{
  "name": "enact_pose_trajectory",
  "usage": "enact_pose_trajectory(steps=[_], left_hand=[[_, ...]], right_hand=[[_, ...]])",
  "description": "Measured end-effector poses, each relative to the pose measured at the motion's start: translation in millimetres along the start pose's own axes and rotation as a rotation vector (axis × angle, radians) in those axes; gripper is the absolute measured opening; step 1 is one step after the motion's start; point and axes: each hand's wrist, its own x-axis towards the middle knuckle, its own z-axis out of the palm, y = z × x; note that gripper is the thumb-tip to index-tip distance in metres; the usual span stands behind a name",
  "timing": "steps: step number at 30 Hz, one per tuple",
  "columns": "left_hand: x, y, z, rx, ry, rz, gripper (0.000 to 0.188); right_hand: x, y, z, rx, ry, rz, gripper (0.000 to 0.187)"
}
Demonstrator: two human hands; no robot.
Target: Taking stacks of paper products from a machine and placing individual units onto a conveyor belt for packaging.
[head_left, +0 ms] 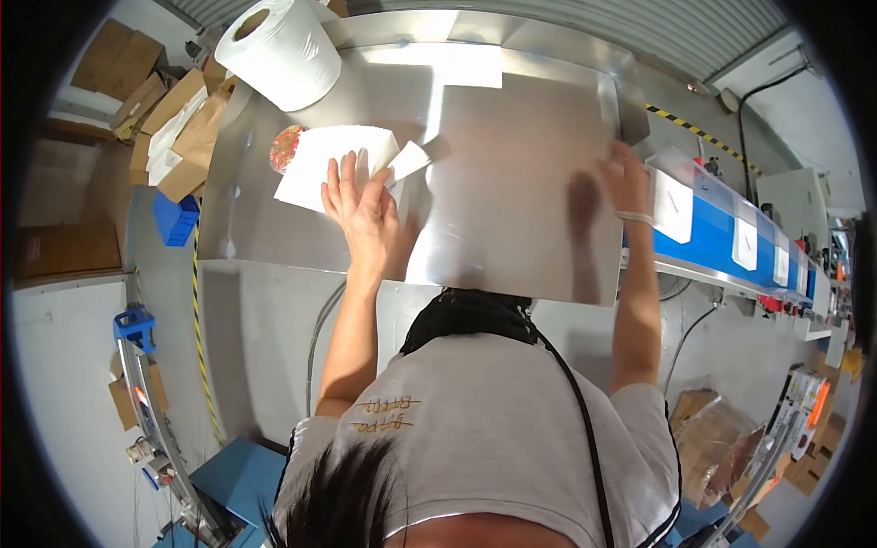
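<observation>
On the steel table [512, 183], my left hand [364, 205] lies over a small stack of white paper-like sheets [315, 160]. Its fingers are stretched out on the top, and the thumb is beside the stack's right edge. A white flap [409, 161] sticks out to the right of the thumb. Just left of the stack, partly under it, is a round red-and-green patterned thing [285, 149]. My right hand [628, 183], with a pale band at the wrist, is over the table's right edge near the conveyor. Its fingers are blurred, and nothing can be made out in them.
A large white roll [279, 55] stands at the table's far left corner. To the right runs a blue conveyor [708, 260] carrying several white flat packets [744, 236] behind a clear guard. Open cardboard boxes [187, 119] and a blue bin [175, 217] are at the left.
</observation>
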Motion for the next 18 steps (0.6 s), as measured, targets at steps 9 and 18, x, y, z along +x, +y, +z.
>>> enact_pose_trajectory(steps=[9, 18], left_hand=[[7.8, 3.6, -0.7, -0.040, -0.019, 0.061, 0.029], [13.5, -19.9, 0.9, 0.104, 0.026, 0.020, 0.044]], right_hand=[[-6.3, -176.3, 143.7, 0.171, -0.394, -0.764, 0.047], [-17.0, 149.3, 58.7, 0.554, -0.056, -0.180, 0.030]])
